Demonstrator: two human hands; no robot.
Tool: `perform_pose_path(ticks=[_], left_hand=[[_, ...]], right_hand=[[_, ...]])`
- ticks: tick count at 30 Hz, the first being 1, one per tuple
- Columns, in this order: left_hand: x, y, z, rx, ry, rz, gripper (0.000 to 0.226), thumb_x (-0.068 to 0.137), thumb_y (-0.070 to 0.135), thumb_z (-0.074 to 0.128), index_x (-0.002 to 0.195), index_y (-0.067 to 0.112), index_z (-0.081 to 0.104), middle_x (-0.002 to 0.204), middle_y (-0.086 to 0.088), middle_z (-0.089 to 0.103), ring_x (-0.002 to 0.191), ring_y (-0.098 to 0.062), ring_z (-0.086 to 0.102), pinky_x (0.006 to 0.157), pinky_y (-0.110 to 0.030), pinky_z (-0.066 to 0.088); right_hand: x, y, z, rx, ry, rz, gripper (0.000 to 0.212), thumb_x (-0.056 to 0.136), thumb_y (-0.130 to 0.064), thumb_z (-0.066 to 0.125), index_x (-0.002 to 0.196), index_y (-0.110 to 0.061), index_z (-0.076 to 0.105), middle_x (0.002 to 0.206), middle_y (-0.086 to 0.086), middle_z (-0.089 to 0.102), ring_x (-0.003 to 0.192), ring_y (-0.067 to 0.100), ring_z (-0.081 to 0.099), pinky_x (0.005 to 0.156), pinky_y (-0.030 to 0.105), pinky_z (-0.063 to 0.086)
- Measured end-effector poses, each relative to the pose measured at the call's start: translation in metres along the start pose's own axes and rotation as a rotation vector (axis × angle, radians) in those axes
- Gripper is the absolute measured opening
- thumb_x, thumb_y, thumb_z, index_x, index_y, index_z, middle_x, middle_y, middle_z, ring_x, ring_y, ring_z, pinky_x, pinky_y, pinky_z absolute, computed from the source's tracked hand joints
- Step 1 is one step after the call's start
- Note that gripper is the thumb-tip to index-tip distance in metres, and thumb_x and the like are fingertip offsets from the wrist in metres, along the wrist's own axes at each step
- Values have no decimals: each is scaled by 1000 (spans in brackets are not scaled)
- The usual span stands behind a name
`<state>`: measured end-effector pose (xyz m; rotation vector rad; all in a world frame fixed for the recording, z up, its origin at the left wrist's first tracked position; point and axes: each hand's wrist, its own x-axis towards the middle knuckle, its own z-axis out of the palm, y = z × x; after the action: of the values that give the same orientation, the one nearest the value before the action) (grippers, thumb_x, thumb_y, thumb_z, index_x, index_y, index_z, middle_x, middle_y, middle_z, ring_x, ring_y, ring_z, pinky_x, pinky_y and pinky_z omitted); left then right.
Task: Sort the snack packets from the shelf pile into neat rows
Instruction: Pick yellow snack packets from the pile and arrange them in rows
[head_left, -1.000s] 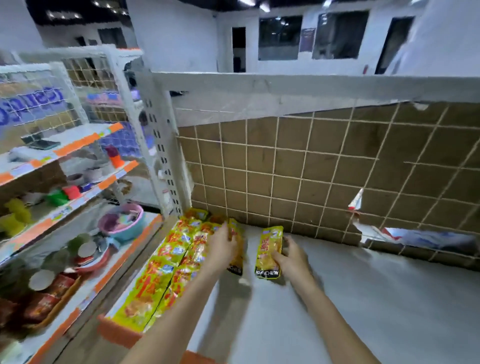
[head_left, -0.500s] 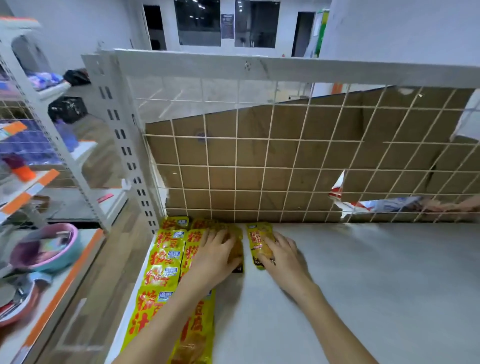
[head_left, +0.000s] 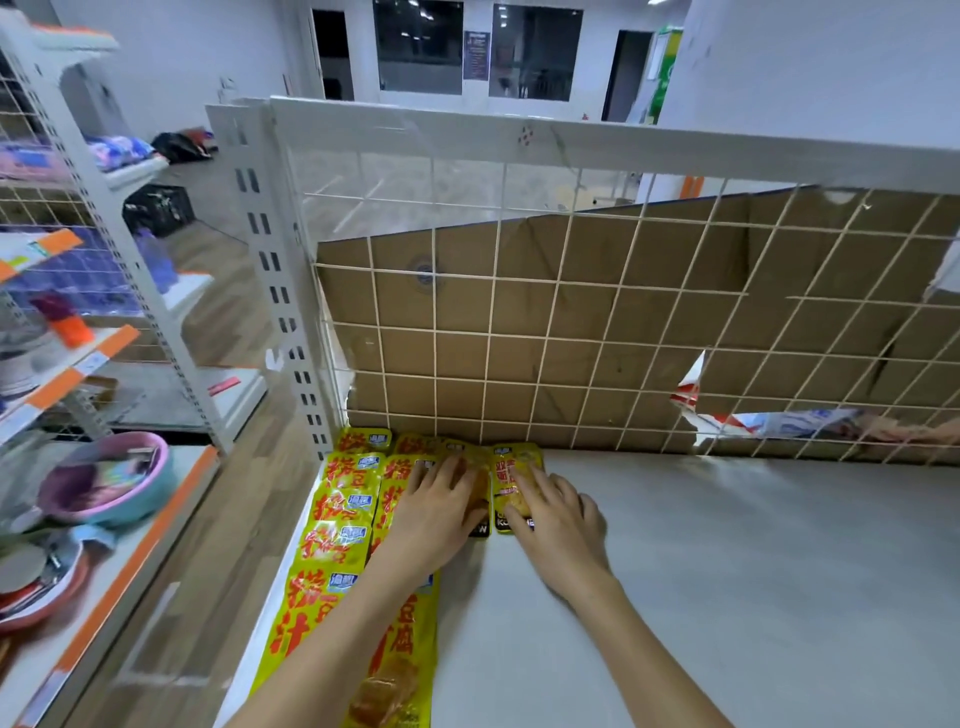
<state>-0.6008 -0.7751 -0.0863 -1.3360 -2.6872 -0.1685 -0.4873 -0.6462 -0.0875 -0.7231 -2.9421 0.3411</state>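
Yellow snack packets with red print lie in two rows (head_left: 337, 525) along the left edge of the white shelf (head_left: 727, 571), running from the wire back panel toward me. My left hand (head_left: 436, 512) lies flat, fingers spread, on a third-row packet (head_left: 480, 486) by the back panel. My right hand (head_left: 558, 519) presses flat on another yellow packet (head_left: 511, 470) just to the right of it. Both packets lie flat on the shelf and are partly hidden under my fingers.
A white wire grid backed by torn cardboard (head_left: 597, 332) closes the shelf's back. A perforated upright post (head_left: 270, 270) stands at the back left corner. To the left, another rack holds bowls (head_left: 109, 478) and small goods. More packets show through the cardboard tear (head_left: 810, 421).
The two packets I held upright a second ago have been laid down against the back panel, and both hands now press flat on them. My view has shifted right and closer.
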Motion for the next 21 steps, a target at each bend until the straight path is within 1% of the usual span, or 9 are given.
perform_pose_path(ticks=[2, 4, 6, 9, 12, 16, 19, 20, 21], left_hand=[[3, 2, 0, 8, 27, 11, 43, 71, 44, 70, 100, 14, 70, 106, -10, 69, 90, -28, 69, 78, -46, 55], [7, 2, 0, 17, -1, 5, 46, 79, 47, 48, 100, 14, 71, 104, -10, 70, 87, -27, 70, 76, -44, 56], [7, 2, 0, 10, -69, -2, 53, 80, 46, 36, 99, 14, 72, 102, -11, 70, 87, -27, 70, 75, -44, 56], [6, 2, 2, 24, -99, 10, 54, 82, 47, 33, 99, 13, 72, 101, -11, 71, 88, -27, 70, 76, -44, 56], [8, -1, 5, 10, -127, -14, 58, 88, 50, 28, 101, 15, 72, 103, -9, 71, 91, -25, 70, 78, -43, 55], [9, -5, 6, 1, -164, 0, 54, 83, 49, 34, 103, 16, 72, 105, -8, 71, 91, -26, 70, 79, -43, 54], [8, -5, 3, -23, -163, -4, 59, 89, 52, 27, 104, 17, 71, 106, -7, 70, 91, -25, 70, 81, -42, 54], [8, -4, 2, -28, -129, -6, 59, 88, 51, 27, 107, 15, 70, 109, -8, 69, 94, -27, 69, 83, -43, 53], [8, -2, -1, -48, -137, -14, 59, 88, 51, 28, 113, 14, 67, 118, -10, 66, 102, -29, 66, 90, -45, 49]], right_hand=[[-1, 1, 5, -11, 20, -5, 82, 76, -61, -7, 148, -35, 21, 157, -11, 19, 142, 17, 20, 108, 37, 19], [1, 3, 7, -23, 28, -7, 83, 75, -61, -8, 148, -35, 20, 157, -11, 19, 142, 17, 20, 108, 37, 20], [2, 4, 6, -29, 36, -14, 80, 77, -60, -7, 148, -35, 20, 157, -11, 20, 141, 17, 21, 108, 37, 21], [2, 5, 7, -45, 30, -22, 78, 80, -59, -7, 148, -35, 20, 156, -11, 20, 141, 18, 22, 108, 38, 22], [3, 5, 7, -59, 23, -28, 80, 77, -60, -10, 149, -36, 17, 157, -12, 17, 141, 18, 21, 107, 37, 21], [5, 5, 8, -65, 8, -13, 84, 72, -61, -14, 149, -39, 12, 157, -15, 11, 141, 18, 17, 108, 36, 19], [6, 4, 8, -70, -14, -4, 84, 72, -62, -15, 149, -39, 10, 158, -15, 9, 142, 18, 15, 109, 37, 18], [6, 3, 7, -66, -27, 1, 82, 74, -62, -13, 149, -39, 9, 158, -14, 9, 143, 18, 14, 109, 37, 17], [6, 3, 6, -59, -36, 5, 77, 78, -63, -9, 149, -39, 9, 158, -14, 8, 143, 18, 13, 110, 37, 17]])
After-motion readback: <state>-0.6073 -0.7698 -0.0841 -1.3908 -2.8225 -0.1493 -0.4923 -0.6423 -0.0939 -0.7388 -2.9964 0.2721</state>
